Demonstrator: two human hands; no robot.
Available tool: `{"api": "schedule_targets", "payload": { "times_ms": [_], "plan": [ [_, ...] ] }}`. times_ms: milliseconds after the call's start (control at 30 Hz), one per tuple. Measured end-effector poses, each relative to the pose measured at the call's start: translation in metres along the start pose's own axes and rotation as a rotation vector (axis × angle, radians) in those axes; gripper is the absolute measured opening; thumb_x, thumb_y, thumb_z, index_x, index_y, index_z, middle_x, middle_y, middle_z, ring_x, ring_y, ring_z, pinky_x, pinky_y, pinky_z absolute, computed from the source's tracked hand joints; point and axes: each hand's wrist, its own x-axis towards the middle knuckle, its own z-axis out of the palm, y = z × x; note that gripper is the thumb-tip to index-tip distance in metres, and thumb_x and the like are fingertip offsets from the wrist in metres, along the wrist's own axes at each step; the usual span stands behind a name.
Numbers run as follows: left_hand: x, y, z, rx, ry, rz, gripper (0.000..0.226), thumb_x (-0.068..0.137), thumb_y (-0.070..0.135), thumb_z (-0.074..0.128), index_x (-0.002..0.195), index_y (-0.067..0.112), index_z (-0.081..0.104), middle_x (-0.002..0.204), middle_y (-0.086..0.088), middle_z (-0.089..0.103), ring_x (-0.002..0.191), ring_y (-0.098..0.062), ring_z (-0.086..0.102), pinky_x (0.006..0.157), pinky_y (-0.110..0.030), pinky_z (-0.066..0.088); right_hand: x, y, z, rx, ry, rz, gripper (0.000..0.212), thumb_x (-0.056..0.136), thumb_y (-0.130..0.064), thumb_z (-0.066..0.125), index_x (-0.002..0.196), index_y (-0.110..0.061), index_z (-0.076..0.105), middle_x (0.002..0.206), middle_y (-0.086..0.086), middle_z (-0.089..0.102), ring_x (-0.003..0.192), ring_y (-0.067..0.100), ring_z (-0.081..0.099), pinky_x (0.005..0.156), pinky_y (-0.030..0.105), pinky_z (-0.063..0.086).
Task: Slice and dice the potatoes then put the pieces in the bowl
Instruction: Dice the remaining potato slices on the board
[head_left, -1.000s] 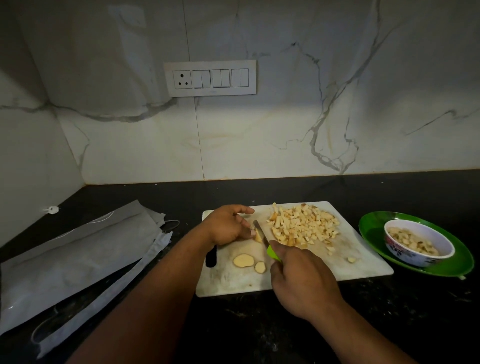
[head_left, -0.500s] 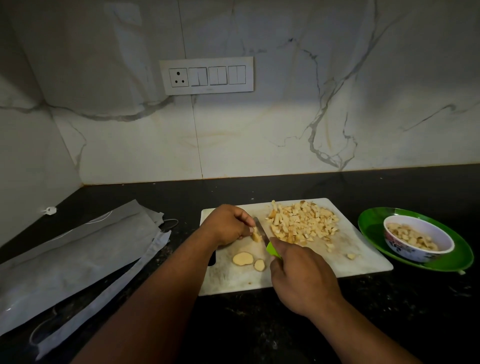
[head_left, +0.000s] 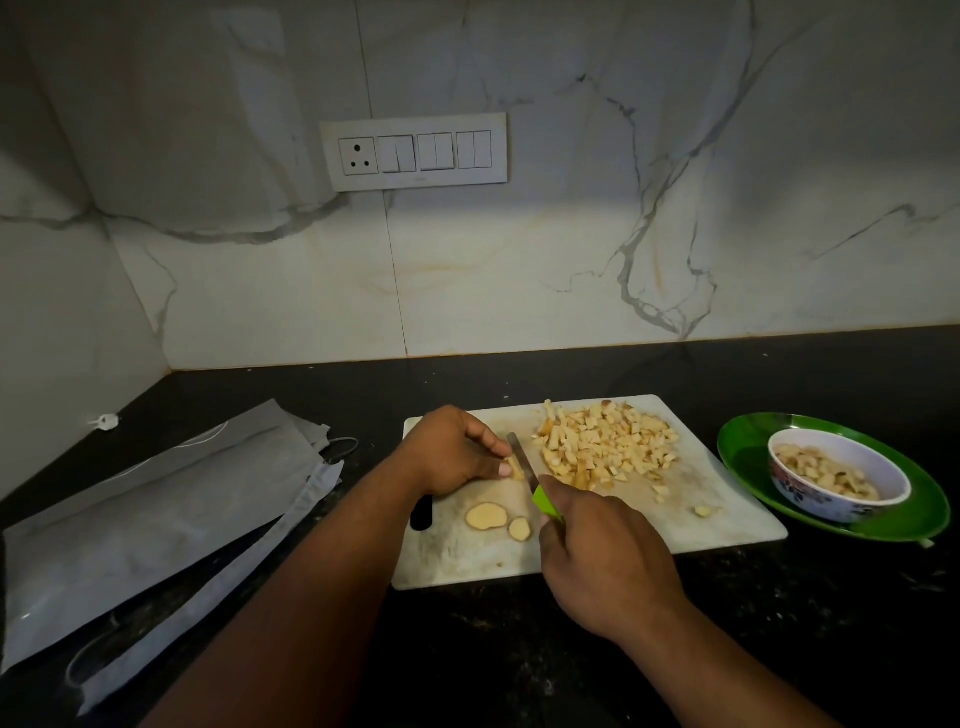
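Our left hand (head_left: 457, 451) pinches a small potato piece (head_left: 515, 466) on the cutting board (head_left: 727, 525); our right hand (head_left: 602, 556) grips the knife (head_left: 524, 467) against it, diced pile (head_left: 608, 441) just beyond, bowl (head_left: 839, 475) off right.

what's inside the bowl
The bowl holds pale diced potato pieces, piled low. Its bottom is hidden under them. It stands on a green plate.
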Motion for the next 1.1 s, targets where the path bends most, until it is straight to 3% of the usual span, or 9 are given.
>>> {"api": "schedule_targets", "payload": {
  "times_ms": [200,367,567,733,867,1033,1100],
  "plan": [
    [0.0,0.002,0.0,0.036,0.025,0.006,0.01,0.077,0.019,0.092,0.084,0.022,0.084,0.084,0.011,0.079,0.09,-0.007,0.073,0.09,-0.026,0.056,0.001,-0.002,0.001,-0.035,-0.035,-0.024,0.054,0.098,-0.039,0.042,0.152,-0.032,0.036,0.124,-0.006,0.065,0.11,0.015,0.06,0.091,0.03,0.049],
    [-0.001,0.005,0.0,0.104,0.047,0.012,0.01,0.077,0.021,0.092,0.083,0.025,0.085,0.078,0.013,0.078,0.082,-0.002,0.071,0.075,-0.017,0.052,0.0,-0.004,-0.003,-0.097,-0.086,-0.045,0.053,0.096,-0.032,0.044,0.149,-0.028,0.04,0.119,-0.001,0.067,0.105,0.021,0.062,0.088,0.033,0.051],
    [0.001,0.011,0.0,0.121,0.037,-0.05,0.011,0.076,0.022,0.093,0.082,0.026,0.084,0.08,0.012,0.078,0.09,-0.008,0.071,0.092,-0.034,0.06,0.002,-0.008,-0.007,-0.232,-0.173,-0.096,0.06,0.093,-0.027,0.049,0.151,-0.024,0.033,0.116,0.0,0.065,0.102,0.022,0.062,0.08,0.032,0.048],
    [0.001,0.011,0.0,0.102,-0.007,-0.056,0.013,0.075,0.022,0.094,0.084,0.025,0.085,0.085,0.01,0.079,0.094,-0.009,0.071,0.097,-0.037,0.058,-0.007,-0.002,-0.013,-0.245,-0.187,-0.089,0.066,0.094,-0.028,0.048,0.155,-0.027,0.026,0.114,0.0,0.064,0.1,0.021,0.06,0.077,0.032,0.046],
    [0.002,0.01,0.001,0.096,-0.02,-0.033,0.011,0.076,0.02,0.093,0.08,0.026,0.084,0.083,0.012,0.078,0.095,-0.008,0.07,0.098,-0.036,0.057,-0.032,0.011,-0.022,-0.206,-0.129,-0.1,0.058,0.1,-0.033,0.042,0.156,-0.031,0.026,0.116,-0.006,0.065,0.101,0.012,0.059,0.077,0.025,0.042],
    [-0.003,0.007,-0.005,0.098,-0.055,0.065,0.011,0.087,0.017,0.083,0.094,0.025,0.084,0.086,0.017,0.077,0.084,0.003,0.068,0.079,-0.014,0.049,-0.036,0.018,-0.022,-0.026,-0.052,-0.031,0.052,0.1,-0.032,0.042,0.152,-0.031,0.037,0.104,-0.008,0.07,0.09,0.008,0.062,0.077,0.028,0.049],
    [-0.006,0.008,-0.006,0.029,0.01,0.079,0.014,0.094,0.014,0.076,0.097,0.026,0.083,0.077,0.019,0.076,0.068,0.001,0.069,0.071,-0.017,0.055,-0.028,0.012,-0.019,-0.012,-0.014,-0.005,0.054,0.1,-0.032,0.042,0.153,-0.028,0.034,0.106,-0.005,0.07,0.093,0.013,0.064,0.081,0.031,0.052]
  ]
}}
